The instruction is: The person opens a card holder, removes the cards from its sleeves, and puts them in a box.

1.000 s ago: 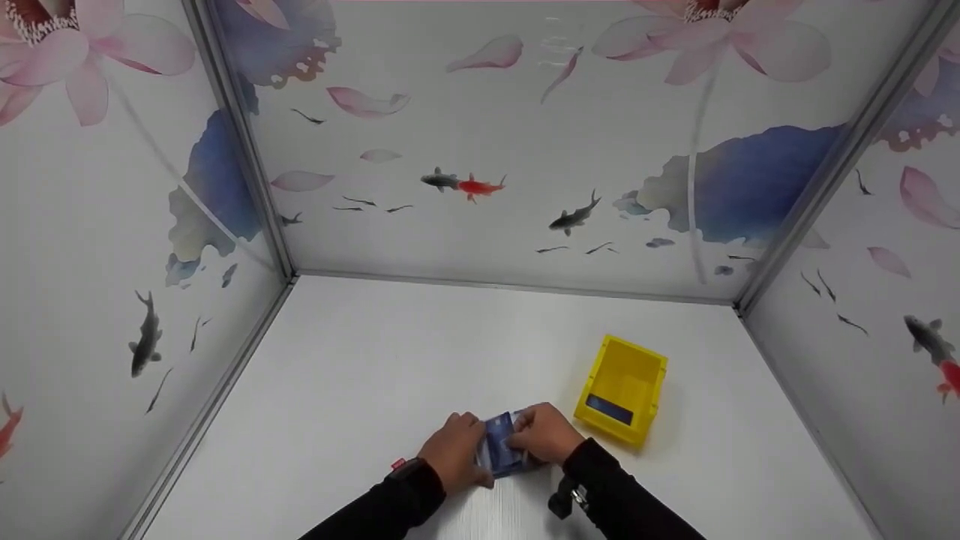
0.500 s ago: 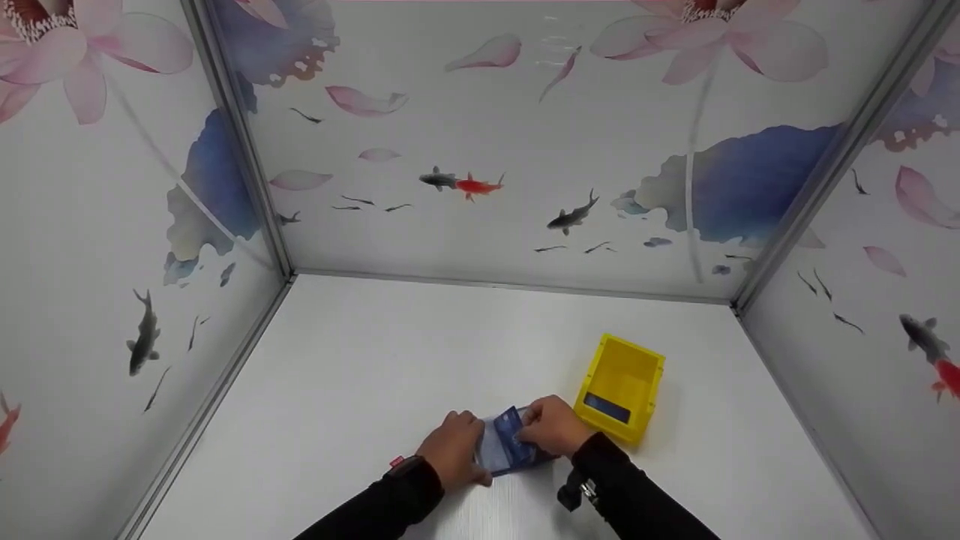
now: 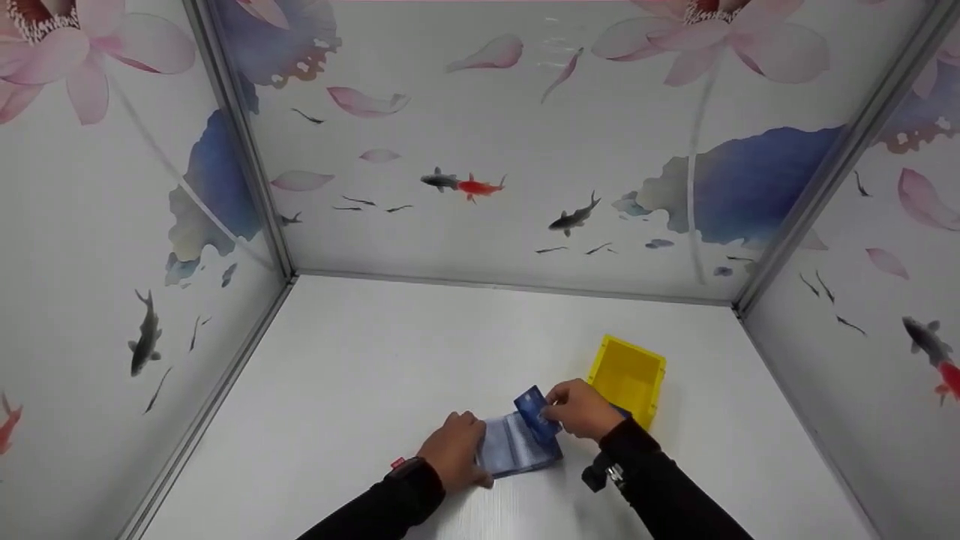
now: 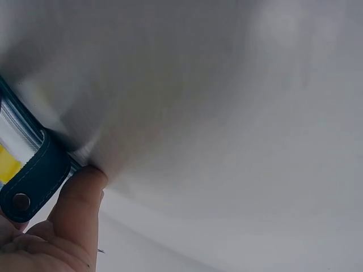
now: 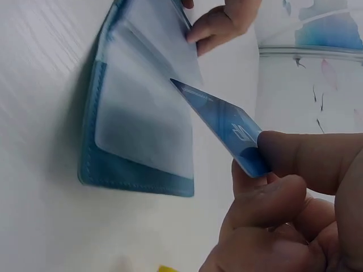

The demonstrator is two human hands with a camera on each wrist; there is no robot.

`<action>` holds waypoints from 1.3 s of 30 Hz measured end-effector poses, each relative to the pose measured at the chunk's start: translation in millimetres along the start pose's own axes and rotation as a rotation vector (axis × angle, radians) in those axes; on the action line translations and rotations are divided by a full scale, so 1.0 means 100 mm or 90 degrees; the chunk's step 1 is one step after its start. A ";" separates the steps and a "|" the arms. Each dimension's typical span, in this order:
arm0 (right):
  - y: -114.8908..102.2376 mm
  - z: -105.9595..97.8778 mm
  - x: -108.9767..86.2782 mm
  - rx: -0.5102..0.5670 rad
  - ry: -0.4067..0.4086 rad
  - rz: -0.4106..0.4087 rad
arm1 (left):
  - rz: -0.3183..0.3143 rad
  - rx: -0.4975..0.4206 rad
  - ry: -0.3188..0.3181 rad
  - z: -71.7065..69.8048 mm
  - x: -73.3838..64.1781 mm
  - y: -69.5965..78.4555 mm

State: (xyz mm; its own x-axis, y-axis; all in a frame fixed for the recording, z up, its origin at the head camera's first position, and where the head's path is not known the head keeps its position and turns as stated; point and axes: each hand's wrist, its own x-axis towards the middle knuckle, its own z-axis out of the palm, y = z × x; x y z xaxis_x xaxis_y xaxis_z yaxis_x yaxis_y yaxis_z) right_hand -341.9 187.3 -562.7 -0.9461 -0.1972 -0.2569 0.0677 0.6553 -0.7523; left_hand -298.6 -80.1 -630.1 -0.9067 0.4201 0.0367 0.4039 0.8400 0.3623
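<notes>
A blue card holder point(image 3: 517, 446) lies opened out on the white table, its clear plastic sleeves point(image 5: 142, 107) facing up. My left hand point(image 3: 454, 450) grips its left end, fingers at the far edge and thumb at the near one. In the left wrist view, a strap with a metal snap point(image 4: 21, 202) shows beside the thumb point(image 4: 79, 207). Between thumb and fingers, my right hand point(image 3: 585, 411) pinches a blue bank card point(image 5: 224, 127). The card is tilted and held over the holder's right end, apart from the sleeves in the right wrist view.
Just beyond my right hand stands a yellow bin point(image 3: 630, 371), its near end partly hidden by that hand. Part of something dark blue point(image 3: 621, 410) shows at this end. White panels printed with fish and flowers enclose the table point(image 3: 390, 345) at the back and sides.
My right hand has drawn the bank card up and rightward off the card holder, baring the clear sleeves. My left hand has stayed at the holder's left end.
</notes>
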 end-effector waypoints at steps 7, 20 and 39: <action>0.02 -0.32 0.00 -0.036 0.028 0.002 | -0.002 -0.001 -0.008 0.01 -0.01 0.00; 0.14 -0.93 0.05 -0.060 0.077 0.050 | 0.029 -0.006 0.024 0.10 0.01 -0.09; 0.48 -1.32 0.17 -0.131 0.114 0.088 | 0.008 0.000 -0.007 -0.01 -0.01 -0.03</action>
State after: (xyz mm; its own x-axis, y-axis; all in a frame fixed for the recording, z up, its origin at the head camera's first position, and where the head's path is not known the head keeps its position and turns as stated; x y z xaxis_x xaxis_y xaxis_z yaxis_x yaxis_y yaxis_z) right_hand -396.4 312.1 -523.3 -0.9744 0.0241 -0.2237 0.1516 0.8050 -0.5736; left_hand -298.8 -83.2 -629.7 -0.9003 0.4342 0.0305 0.4149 0.8347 0.3621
